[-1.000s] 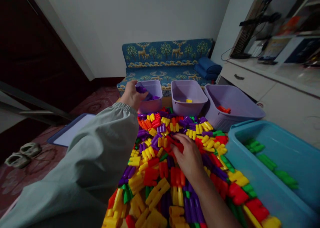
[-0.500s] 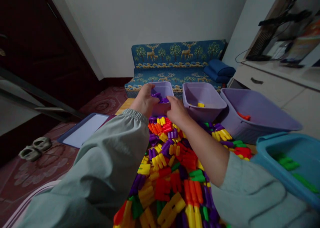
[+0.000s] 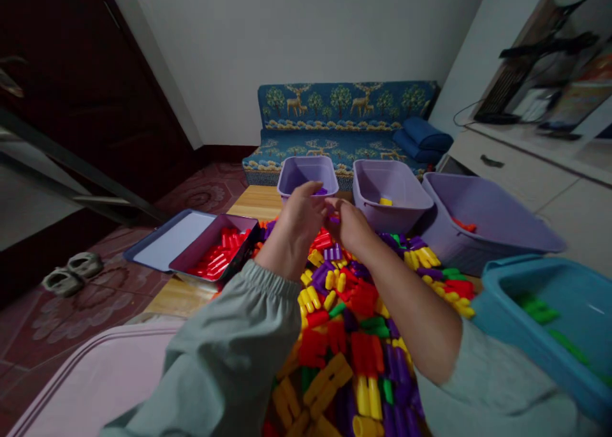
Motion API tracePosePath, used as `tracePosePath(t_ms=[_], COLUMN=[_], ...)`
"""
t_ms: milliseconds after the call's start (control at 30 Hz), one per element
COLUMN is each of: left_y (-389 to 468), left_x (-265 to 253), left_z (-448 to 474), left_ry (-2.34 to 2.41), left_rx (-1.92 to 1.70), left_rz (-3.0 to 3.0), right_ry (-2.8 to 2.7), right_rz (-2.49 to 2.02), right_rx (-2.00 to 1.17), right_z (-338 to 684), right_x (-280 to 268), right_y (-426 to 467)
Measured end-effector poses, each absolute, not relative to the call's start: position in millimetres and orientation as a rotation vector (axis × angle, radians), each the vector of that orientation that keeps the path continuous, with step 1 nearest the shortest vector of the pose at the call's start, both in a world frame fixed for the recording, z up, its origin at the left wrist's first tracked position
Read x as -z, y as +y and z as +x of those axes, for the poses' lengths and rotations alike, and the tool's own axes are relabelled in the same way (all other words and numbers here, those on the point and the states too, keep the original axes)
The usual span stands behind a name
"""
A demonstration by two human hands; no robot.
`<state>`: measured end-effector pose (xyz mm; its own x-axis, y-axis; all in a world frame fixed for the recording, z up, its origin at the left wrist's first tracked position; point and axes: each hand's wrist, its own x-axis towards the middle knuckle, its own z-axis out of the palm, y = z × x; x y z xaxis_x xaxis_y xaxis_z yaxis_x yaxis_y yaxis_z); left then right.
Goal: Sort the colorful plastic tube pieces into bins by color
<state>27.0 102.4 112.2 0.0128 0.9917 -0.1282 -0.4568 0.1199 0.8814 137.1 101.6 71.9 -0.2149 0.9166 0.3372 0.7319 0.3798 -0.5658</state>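
Note:
My left hand (image 3: 303, 220) is over the far end of a heap of plastic building blocks (image 3: 329, 296), its thumb raised and its fingers curled toward the right. My right hand (image 3: 351, 225) meets it there, fingertips bent together. A bit of purple shows between the hands; whether it is held or lies in the heap behind, I cannot tell. Just beyond the hands stands a lilac bin (image 3: 292, 175) with purple blocks (image 3: 321, 192) in it. The heap mixes red, yellow, purple, green and orange pieces.
Right of that bin stand a second lilac bin (image 3: 366, 201) with a yellow block, a larger lilac bin (image 3: 497, 239) with orange-red pieces, and a blue bin (image 3: 502, 296) with green ones. An opened case (image 3: 179, 261) of red blocks is at left. A patterned sofa (image 3: 335, 118) stands behind.
Both hands have drawn back from the lilac bin of purple blocks to the heap and come together. The view has shifted, and the case of red blocks at left is now uncovered.

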Motion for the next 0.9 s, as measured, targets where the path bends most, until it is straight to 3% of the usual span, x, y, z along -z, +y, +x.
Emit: tracePosePath(t_ms=[167,300,433,667,900], left_y=[45,20,4,0,4], left_x=[-62,-28,-10,8,8], left_z=[28,21,23,25,25], left_ry=[1.186,1.45,1.559,1.512,1.538], left_rx=[-1.305,-1.053,-0.84,-0.827,-1.093], left_rz=[1.068,1.782,2.128,2.22,1.955], right_ry=[-1.979,-1.941,-1.928,-2.146,-2.025], right_rz=[-1.644,-1.81,-2.02,-2.08,-2.095], right_rx=[-0.372,-0.433,-0.471,-0.459,-0.402], right_z=[179,213,234,231,228], right_x=[-69,-57,-45,-35,-29], right_y=[42,2,-20,-24,-16])
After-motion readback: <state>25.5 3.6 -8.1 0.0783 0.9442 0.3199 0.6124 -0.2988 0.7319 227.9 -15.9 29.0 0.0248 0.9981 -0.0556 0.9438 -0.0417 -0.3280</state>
